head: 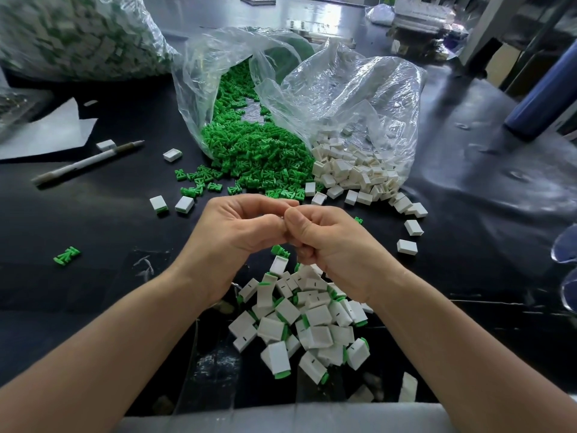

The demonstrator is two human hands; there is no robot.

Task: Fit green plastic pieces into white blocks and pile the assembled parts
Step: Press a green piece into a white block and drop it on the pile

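Observation:
My left hand (240,226) and my right hand (327,239) are pressed together above the black table, fingers curled around something small that the fingers hide. A green piece (279,250) pokes out just below them. Under my wrists lies a pile of assembled white blocks with green ends (306,323). Ahead, loose green plastic pieces (259,154) spill from a clear bag, and empty white blocks (352,170) spill from a second clear bag beside it on the right.
A white pen (87,162) and a sheet of paper (46,132) lie at the left. A big bag of finished parts (78,35) stands at back left. Stray white blocks (407,246) and a lone green piece (66,255) dot the table. A blue cylinder (543,95) is at right.

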